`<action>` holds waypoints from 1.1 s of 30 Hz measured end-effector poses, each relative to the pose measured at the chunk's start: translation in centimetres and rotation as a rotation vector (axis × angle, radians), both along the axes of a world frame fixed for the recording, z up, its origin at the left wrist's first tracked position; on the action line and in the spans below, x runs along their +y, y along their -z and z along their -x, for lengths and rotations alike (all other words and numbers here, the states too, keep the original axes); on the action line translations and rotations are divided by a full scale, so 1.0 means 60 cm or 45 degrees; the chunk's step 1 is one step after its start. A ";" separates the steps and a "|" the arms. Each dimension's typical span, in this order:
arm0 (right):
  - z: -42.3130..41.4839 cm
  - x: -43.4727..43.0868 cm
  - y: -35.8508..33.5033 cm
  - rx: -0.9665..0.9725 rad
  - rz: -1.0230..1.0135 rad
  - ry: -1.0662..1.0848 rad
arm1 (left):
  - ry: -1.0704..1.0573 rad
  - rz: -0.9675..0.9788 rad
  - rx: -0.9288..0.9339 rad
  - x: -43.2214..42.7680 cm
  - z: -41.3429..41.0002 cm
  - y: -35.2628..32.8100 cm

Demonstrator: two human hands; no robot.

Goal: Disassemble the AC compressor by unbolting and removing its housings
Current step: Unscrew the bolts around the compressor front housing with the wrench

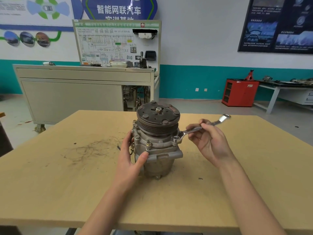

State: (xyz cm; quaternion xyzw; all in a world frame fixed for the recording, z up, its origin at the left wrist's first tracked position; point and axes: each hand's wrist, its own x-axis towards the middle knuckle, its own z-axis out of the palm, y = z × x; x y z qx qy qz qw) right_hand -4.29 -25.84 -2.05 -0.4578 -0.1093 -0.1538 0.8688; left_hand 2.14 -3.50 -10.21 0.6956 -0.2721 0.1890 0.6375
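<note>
From the head camera, your grey cast-metal AC compressor (156,146) stands upright near the middle of the tan fibreboard tabletop (67,184), its dark, rusty round clutch plate and grooved pulley (158,117) facing up. Your left hand (132,158) braces the housing from its left side: the thumb lies across the front flange, just below a brass-coloured bolt head (149,143), while the fingers curl round the far side, mostly hidden. Your right hand (209,141) pinches the shank of a long silver combination wrench (201,127) between thumb and fingertips, palm turned toward you. The wrench's ring end sits over a bolt on the right-hand flange ear (177,139), and its open end points up and away to the right, clear of the table. Dark scuff marks (88,148) smear the board to the left of the compressor. Behind the table stand a beige wheeled training cabinet (81,92) with a wiring-diagram panel and, farther right, a red metal cabinet (240,92).
</note>
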 end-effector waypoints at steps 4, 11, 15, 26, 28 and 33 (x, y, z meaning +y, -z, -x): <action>-0.006 -0.009 -0.024 0.032 0.153 0.060 | 0.000 0.001 -0.019 0.000 0.000 -0.002; 0.061 0.039 -0.007 -0.343 0.680 0.817 | 0.001 0.002 -0.014 -0.001 0.002 -0.004; 0.084 0.075 0.013 -0.615 1.114 1.079 | 0.003 -0.002 -0.024 0.000 0.001 -0.004; 0.106 0.088 0.049 -0.780 1.343 1.192 | -0.008 0.007 -0.008 -0.001 0.000 -0.001; 0.103 0.090 0.044 -0.849 1.442 1.211 | -0.005 0.012 -0.020 -0.001 0.000 -0.002; 0.094 0.090 0.055 -0.876 1.408 1.248 | -0.003 0.026 -0.027 -0.002 0.002 -0.003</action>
